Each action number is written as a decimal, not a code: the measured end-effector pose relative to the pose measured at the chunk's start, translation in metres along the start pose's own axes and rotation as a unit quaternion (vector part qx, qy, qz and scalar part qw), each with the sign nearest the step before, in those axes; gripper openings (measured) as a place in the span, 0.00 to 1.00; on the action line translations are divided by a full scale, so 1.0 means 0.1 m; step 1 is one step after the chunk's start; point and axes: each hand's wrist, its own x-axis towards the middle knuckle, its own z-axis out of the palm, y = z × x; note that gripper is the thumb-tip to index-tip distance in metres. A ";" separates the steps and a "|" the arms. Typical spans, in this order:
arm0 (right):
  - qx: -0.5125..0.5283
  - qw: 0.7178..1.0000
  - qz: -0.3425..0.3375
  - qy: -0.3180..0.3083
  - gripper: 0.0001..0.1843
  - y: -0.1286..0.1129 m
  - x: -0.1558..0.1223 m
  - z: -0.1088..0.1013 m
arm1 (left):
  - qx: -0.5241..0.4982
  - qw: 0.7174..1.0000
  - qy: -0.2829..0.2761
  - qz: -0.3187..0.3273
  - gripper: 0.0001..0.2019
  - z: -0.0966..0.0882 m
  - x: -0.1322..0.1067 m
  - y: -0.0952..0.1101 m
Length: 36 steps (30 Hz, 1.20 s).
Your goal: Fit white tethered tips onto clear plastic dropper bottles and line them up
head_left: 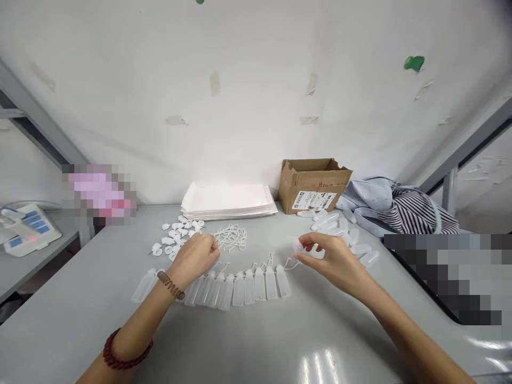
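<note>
My left hand [194, 257] hovers over the grey table with its fingers curled together near a heap of thin white plastic loops [231, 237]; whatever they pinch is too small to make out. My right hand [334, 258] pinches a small translucent bottle [298, 246] at its fingertips. Below both hands lies a row of several small translucent bottles [224, 288] side by side, some with white loops at their necks. Small white caps [176, 237] are scattered left of the loops.
More loose translucent bottles [340, 229] lie beyond my right hand. An open cardboard box [312, 184] and a stack of white sheets [228, 200] stand against the wall. Bundled cloth [396, 205] lies at the right. A device with blue buttons [26, 226] sits at far left.
</note>
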 end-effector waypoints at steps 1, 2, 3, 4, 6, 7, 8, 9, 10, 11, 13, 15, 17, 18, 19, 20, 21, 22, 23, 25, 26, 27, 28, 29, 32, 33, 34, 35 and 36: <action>0.007 1.000 -0.008 0.004 0.09 -0.02 -0.01 0.04 | -0.006 1.000 -0.001 -0.001 0.08 -0.01 0.00 0.00; 0.013 1.000 -0.016 0.006 0.09 -0.04 -0.01 0.07 | -0.013 1.000 0.000 -0.003 0.08 -0.02 0.00 -0.01; 0.016 0.999 -0.026 0.008 0.08 -0.05 -0.02 0.10 | -0.021 1.000 0.002 -0.004 0.08 -0.04 0.00 -0.01; 0.019 0.999 -0.035 0.009 0.08 -0.05 -0.02 0.12 | -0.031 0.999 0.004 -0.005 0.08 -0.07 0.00 -0.02; 0.019 0.998 -0.053 0.016 0.07 -0.06 -0.02 0.17 | -0.055 0.998 0.011 -0.009 0.08 -0.13 0.00 -0.02; 0.019 0.998 -0.061 0.020 0.07 -0.06 -0.02 0.19 | -0.069 0.997 0.015 -0.012 0.09 -0.16 -0.01 -0.01; 0.018 0.997 -0.068 0.024 0.07 -0.05 -0.03 0.21 | -0.084 0.996 0.020 -0.017 0.09 -0.19 -0.01 0.00; 0.018 0.997 -0.074 0.027 0.08 -0.05 -0.03 0.22 | -0.100 0.994 0.024 -0.022 0.10 -0.22 -0.02 0.01; 0.018 0.996 -0.079 0.029 0.08 -0.05 -0.03 0.23 | -0.118 0.992 0.029 -0.030 0.10 -0.24 -0.03 0.02; 0.018 0.996 -0.084 0.031 0.08 -0.05 -0.04 0.24 | -0.136 0.989 0.035 -0.038 0.11 -0.26 -0.03 0.02; 0.021 0.995 -0.093 0.035 0.08 -0.05 -0.05 0.24 | -0.170 0.982 0.056 -0.057 0.13 -0.27 -0.03 0.03; 0.025 0.994 -0.097 0.039 0.08 -0.07 -0.05 0.24 | -0.198 0.974 0.086 -0.069 0.14 -0.25 -0.01 0.02; 0.026 0.994 -0.095 0.040 0.08 -0.08 -0.05 0.23 | -0.220 0.967 0.109 -0.069 0.15 -0.22 0.02 0.01; 0.026 0.995 -0.093 0.040 0.08 -0.09 -0.05 0.23 | -0.228 0.964 0.116 -0.065 0.15 -0.20 0.03 0.01; 0.026 0.995 -0.091 0.038 0.09 -0.09 -0.05 0.23 | -0.237 0.962 0.119 -0.059 0.14 -0.18 0.04 0.01; 0.025 0.995 -0.090 0.038 0.09 -0.10 -0.04 0.23 | -0.245 0.961 0.120 -0.052 0.14 -0.16 0.05 0.01; 0.025 0.995 -0.089 0.038 0.09 -0.10 -0.04 0.23 | -0.253 0.959 0.120 -0.047 0.14 -0.14 0.06 0.02; 0.026 0.995 -0.088 0.037 0.09 -0.10 -0.04 0.23 | -0.262 0.957 0.120 -0.043 0.14 -0.13 0.06 0.04; 0.027 0.995 -0.087 0.037 0.09 -0.10 -0.04 0.23 | -0.271 0.954 0.118 -0.040 0.14 -0.12 0.05 0.05; 0.029 0.995 -0.085 0.034 0.08 -0.09 -0.04 0.24 | -0.289 0.950 0.109 -0.038 0.14 -0.13 0.02 0.10; 0.031 0.995 -0.085 0.032 0.08 -0.09 -0.05 0.24 | -0.295 0.949 0.103 -0.036 0.13 -0.14 0.00 0.12; 0.035 0.995 -0.086 0.031 0.08 -0.10 -0.05 0.24 | -0.308 0.946 0.091 -0.034 0.12 -0.15 -0.03 0.15; 0.040 0.995 -0.090 0.030 0.08 -0.10 -0.06 0.24 | -0.336 0.939 0.070 -0.030 0.12 -0.16 -0.05 0.18; 0.046 0.994 -0.096 0.029 0.08 -0.11 -0.06 0.24 | -0.377 0.925 0.038 -0.024 0.12 -0.17 -0.08 0.21; 0.067 0.990 -0.123 0.033 0.07 -0.14 -0.08 0.24 | -0.517 0.851 -0.093 -0.012 0.12 -0.19 -0.15 0.31; 0.072 0.987 -0.136 0.038 0.06 -0.15 -0.08 0.25 | -0.546 0.828 -0.132 -0.011 0.12 -0.18 -0.17 0.34; 0.076 0.985 -0.150 0.045 0.06 -0.16 -0.09 0.25 | -0.557 0.815 -0.160 -0.009 0.12 -0.18 -0.19 0.37; 0.078 0.982 -0.163 0.053 0.06 -0.17 -0.09 0.26 | -0.558 0.810 -0.181 -0.007 0.12 -0.17 -0.21 0.40; 0.079 0.980 -0.174 0.060 0.07 -0.17 -0.10 0.27 | -0.554 0.809 -0.195 -0.004 0.12 -0.16 -0.23 0.42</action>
